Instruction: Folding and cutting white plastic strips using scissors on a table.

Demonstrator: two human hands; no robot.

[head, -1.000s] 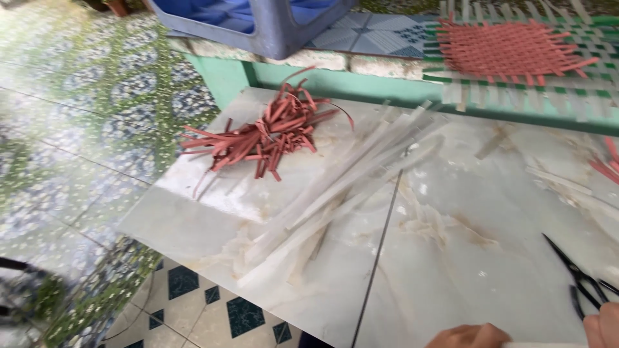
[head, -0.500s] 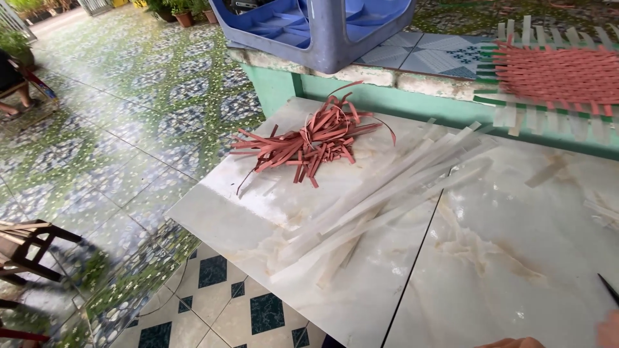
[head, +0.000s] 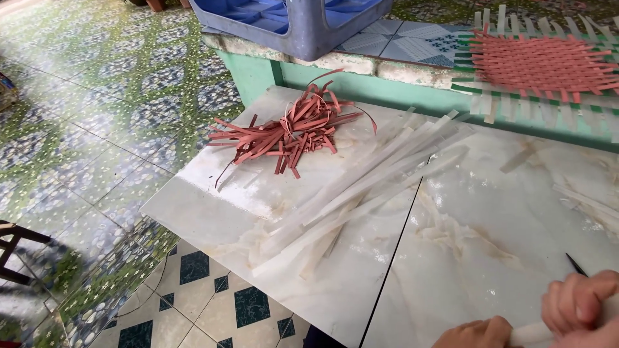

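Left hand: the left hand [head: 476, 333] sits at the near edge of the bench [head: 490, 219], only its top showing; it touches the left end of a pale strip [head: 535, 334], but whether the fingers close on it cannot be told.
Right hand: the right hand [head: 583, 303], at the near right corner, is curled around the same pale strip.
Pale strip: one, white; its long axis runs left to right along the near edge, between the two hands.
Scissors tip: one dark point [head: 576, 265] shows just above the right hand, slanting up and left.
White strips: a loose pile [head: 361, 193], too many to count, lying diagonally from near left to far right across the bench's middle.
Red strips: one tangled bundle [head: 290, 132] near the far left corner.
Woven mat: one red-and-white mat [head: 541, 64] on the green ledge beyond the far edge.
Stool: one blue plastic stool [head: 303, 22] on that ledge.
Surface: two glossy marble-look slabs, seam running near to far.
Room: patterned green and blue floor tiles [head: 97, 129].
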